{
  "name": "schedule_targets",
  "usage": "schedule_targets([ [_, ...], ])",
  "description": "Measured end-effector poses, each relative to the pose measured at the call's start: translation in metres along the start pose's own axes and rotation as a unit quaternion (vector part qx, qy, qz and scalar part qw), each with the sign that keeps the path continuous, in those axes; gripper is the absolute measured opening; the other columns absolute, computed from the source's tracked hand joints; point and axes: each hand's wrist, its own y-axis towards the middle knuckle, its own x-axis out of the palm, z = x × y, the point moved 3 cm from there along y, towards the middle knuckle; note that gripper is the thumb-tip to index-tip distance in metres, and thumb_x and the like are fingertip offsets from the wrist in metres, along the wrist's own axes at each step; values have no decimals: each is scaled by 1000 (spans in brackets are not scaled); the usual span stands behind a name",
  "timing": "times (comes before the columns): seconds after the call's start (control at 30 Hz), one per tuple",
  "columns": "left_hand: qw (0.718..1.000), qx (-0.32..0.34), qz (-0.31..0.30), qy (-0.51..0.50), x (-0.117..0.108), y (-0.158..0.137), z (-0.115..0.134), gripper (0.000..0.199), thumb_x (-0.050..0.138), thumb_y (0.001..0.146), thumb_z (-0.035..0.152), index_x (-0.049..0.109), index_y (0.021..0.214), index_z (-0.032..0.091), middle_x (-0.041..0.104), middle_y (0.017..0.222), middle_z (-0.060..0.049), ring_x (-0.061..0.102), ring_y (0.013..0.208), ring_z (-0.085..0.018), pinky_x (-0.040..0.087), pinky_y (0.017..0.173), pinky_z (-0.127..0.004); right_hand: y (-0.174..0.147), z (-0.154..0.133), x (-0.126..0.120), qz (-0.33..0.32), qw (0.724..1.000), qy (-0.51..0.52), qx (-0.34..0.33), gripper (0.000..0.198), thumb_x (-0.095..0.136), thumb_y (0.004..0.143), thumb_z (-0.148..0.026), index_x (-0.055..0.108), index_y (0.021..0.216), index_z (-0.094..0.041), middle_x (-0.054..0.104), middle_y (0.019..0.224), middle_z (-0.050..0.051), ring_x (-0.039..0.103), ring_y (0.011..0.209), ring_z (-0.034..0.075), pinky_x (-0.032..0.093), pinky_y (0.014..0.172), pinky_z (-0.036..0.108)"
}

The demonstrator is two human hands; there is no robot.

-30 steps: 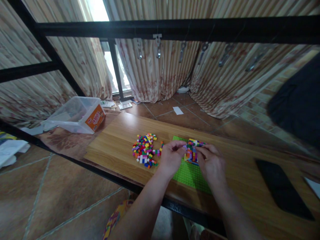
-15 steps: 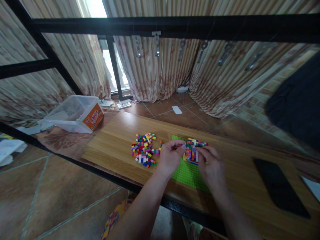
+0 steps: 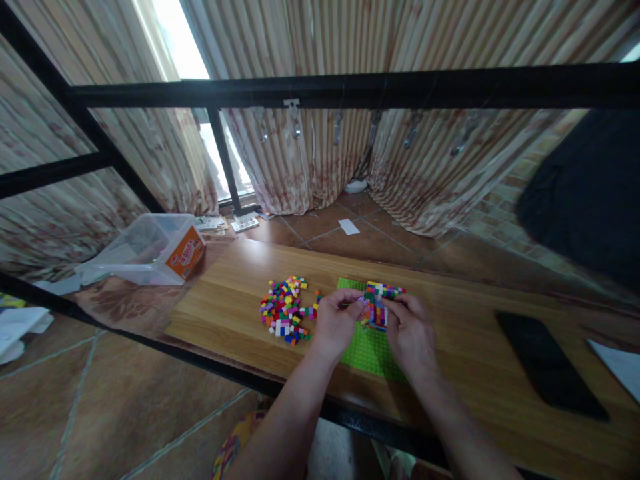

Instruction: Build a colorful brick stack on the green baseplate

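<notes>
From where I stand, both hands are close together over the green baseplate [image 3: 367, 353], a build of coloured bricks [image 3: 379, 315] between them on its far part. The left hand [image 3: 334, 325] has thumb and forefinger pinched on a small lilac piece [image 3: 361, 302], right at the build's left edge. The right hand [image 3: 413, 331] curls in from the other side, thumb and forefinger near each other at the build's right edge; whether they grip it I cannot tell.

The gap between the two sets of fingertips is narrow, with the build filling most of it. The baseplate runs on toward the person, and a strip of wooden tabletop [image 3: 215, 307] separates it from the table's dark near edge [image 3: 240, 373], which both forearms cross. Behind the build, the far edge of the table is near too.

Leftward, room is tighter: a loose brick pile [image 3: 284, 308] trails a few pieces almost to the left hand. Beyond the pile, wood stretches to the table's left end, with a clear plastic bin [image 3: 150, 260] past it. Rightward, a broad run of wood separates the right hand from a flat black slab [image 3: 550, 365], with a white sheet [image 3: 617, 365] farther out.
</notes>
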Motion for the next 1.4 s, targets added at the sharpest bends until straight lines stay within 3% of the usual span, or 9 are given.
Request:
schedule_targets([
  [0.27, 1000, -7, -7, 11, 3, -1, -3, 12, 75, 67, 17, 70, 77, 13, 68, 69, 0, 62, 62, -10, 52, 62, -22, 9, -10, -29, 29, 990, 108, 81, 31, 50, 92, -33, 76, 102, -19, 71, 97, 11, 66, 88, 23, 54, 82, 40],
  [0.4, 999, -6, -28, 15, 6, 0, -4, 13, 75, 67, 18, 70, 78, 13, 69, 70, 0, 62, 62, -9, 51, 63, -22, 12, -19, -31, -53, 960, 241, 131, 29, 57, 91, -40, 75, 105, -22, 75, 104, 8, 70, 93, 22, 55, 85, 39],
  [0.5, 999, 0, -49, 17, 8, 0, -6, 14, 74, 69, 18, 70, 81, 13, 69, 71, 0, 61, 61, -9, 51, 63, -22, 12, -25, -27, -105, 943, 287, 132, 30, 58, 91, -41, 75, 109, -23, 75, 110, 8, 70, 99, 23, 55, 88, 39],
  [0.8, 998, 1, -68, 10, 10, 1, -8, 16, 71, 72, 17, 66, 87, 13, 70, 73, -1, 60, 59, -9, 50, 62, -22, 14, -27, -29, -123, 940, 298, 109, 24, 60, 89, -34, 76, 106, -26, 75, 109, 6, 70, 101, 22, 55, 90, 38],
  [1.2, 988, 32, -141, 51, 8, 0, -6, 19, 67, 75, 10, 66, 94, 15, 69, 74, 0, 62, 67, -11, 50, 70, -24, 14, -16, -33, -217, 894, 363, 150, 30, 66, 87, -43, 75, 110, -26, 76, 111, 5, 71, 97, 22, 57, 90, 39],
  [1.4, 984, 41, -147, 96, 9, 1, -9, 20, 65, 77, 7, 66, 95, 16, 72, 77, -1, 65, 72, -13, 51, 75, -25, 12, -9, -33, -224, 911, 315, 141, 29, 66, 87, -45, 76, 107, -27, 76, 110, 5, 70, 99, 23, 55, 90, 40],
])
